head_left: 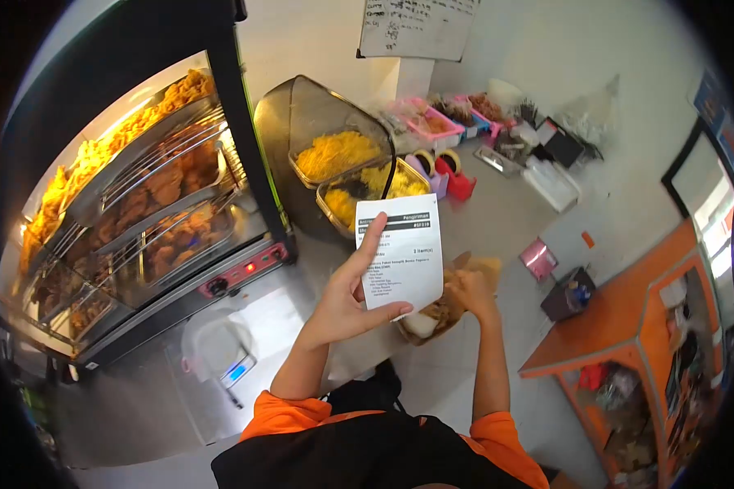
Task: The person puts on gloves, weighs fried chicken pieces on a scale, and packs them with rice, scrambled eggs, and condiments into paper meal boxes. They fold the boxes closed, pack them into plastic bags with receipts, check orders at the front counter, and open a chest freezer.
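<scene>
I have the receipt point(412, 253) as the reference thing: it is upright in my view, printed face toward the camera, long axis running top to bottom, lower edge slightly curled. The grip of the left hand point(342, 303) is closed on its left margin and lower edge, one finger across the print and the thumb at the lower edge. The sheet therefore lies to the right of the left wrist, and the left hand is the nearer one. The right hand point(470, 293) is to the right of the receipt, fingers curled at an open brown box point(440, 332); I cannot tell whether that grip holds anything. The governing relation: the box lies below and to the right of the receipt, which hides part of it, so I cannot read the box's long axis; the right hand is the nearer one to it. White and brown contents show inside. Beyond the receipt, I note two trays of yellow food, the farther tray point(334, 155) and the nearer tray point(324, 208), beside a mesh cover point(326, 102). Beyond and right of the receipt is a red tape dispenser point(461, 186). Left of the receipt is the heated cabinet point(257, 138); below and left, a scale point(236, 372) with lit display rests on the bench point(139, 407).
</scene>
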Demonstrator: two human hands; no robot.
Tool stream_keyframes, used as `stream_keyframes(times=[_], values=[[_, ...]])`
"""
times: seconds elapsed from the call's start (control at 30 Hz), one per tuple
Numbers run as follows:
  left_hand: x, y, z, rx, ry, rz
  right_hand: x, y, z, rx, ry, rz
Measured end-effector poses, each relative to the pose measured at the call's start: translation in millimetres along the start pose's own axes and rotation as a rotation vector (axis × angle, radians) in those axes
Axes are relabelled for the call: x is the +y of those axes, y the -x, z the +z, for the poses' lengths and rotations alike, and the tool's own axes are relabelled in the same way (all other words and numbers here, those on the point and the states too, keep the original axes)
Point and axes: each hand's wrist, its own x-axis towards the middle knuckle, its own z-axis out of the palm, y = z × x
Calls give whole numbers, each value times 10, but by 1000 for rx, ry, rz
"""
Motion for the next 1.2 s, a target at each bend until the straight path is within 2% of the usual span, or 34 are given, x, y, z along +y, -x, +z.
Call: stream_keyframes(times=[0.2,0.3,0.33,0.43,0.53,0.6,0.67,0.73,0.8,0.87,0.9,0.93,0.97,1.0,1.03,1.07,1.13,1.2], values=[[-514,-979,22,152,-8,-11,804,-1247,380,-73,-172,-66],[-692,-1287,17,156,-130,15,1066,-1566,538,-48,-269,-109],[-730,-1370,24,173,-100,3,1108,-1696,574,-23,-313,-128],[-819,-1589,57,234,-29,-36,1068,-2030,589,-123,-51,-189],[-895,-1805,153,340,-28,-67,795,-2224,307,-320,-138,-78],[-948,-1939,237,398,-93,-70,808,-2250,289,-245,-142,-248],[-1028,-2035,327,471,-127,-52,855,-2237,368,-213,-314,-364],[-1106,-2175,443,531,-245,-35,1068,-2270,577,-229,-653,-404],[-1182,-2333,601,630,-268,-28,1423,-2394,766,-331,-635,-465],[-1221,-2422,679,711,-326,-38,1273,-2606,165,-588,-547,-451],[-1345,-2468,697,785,-489,60,1250,-2718,-47,-638,-464,-337],[-1426,-2502,694,794,-781,-23,1330,-2859,-24,-565,-661,-359],[-1483,-2522,667,793,-1067,-116,1414,-2995,-62,-528,-677,-287],[-1605,-2566,588,756,-1364,-109,1412,-3132,-153,-492,-690,-215],[-1726,-2609,508,740,-1664,-91,1470,-3279,-125,-437,-729,-235],[-1979,-2576,387,649,-1739,-191,1537,-3421,-63,-381,-768,-253],[-2478,-2447,155,453,-1874,-388,1626,-3693,69,-409,-740,-305],[-2687,-2461,148,75,-1688,-1004,1601,-3901,225,-452,-700,-372]])
